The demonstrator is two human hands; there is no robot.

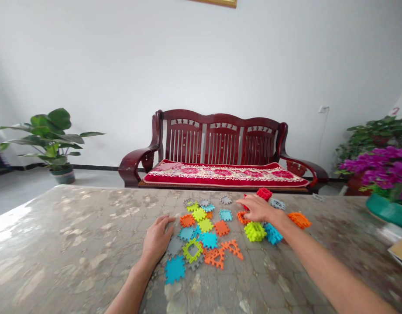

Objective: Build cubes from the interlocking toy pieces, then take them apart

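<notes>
Coloured pieces (205,225) spread on table (73,244)
Left hand (158,239) flat, released, touching grey piece (174,247); right hand (258,208), fingers stretched, covers orange piece (242,217)

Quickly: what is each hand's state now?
Left hand: open, resting beside a grey tile.
Right hand: over an orange tile; grip cannot be told.

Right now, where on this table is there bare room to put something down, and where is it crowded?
The table is bare on its whole left part, from the edge up to the left hand. Another bare strip lies near you, between both forearms, below the blue tile. Crowded: the middle, where coloured tiles lie, up to the right hand.
</notes>
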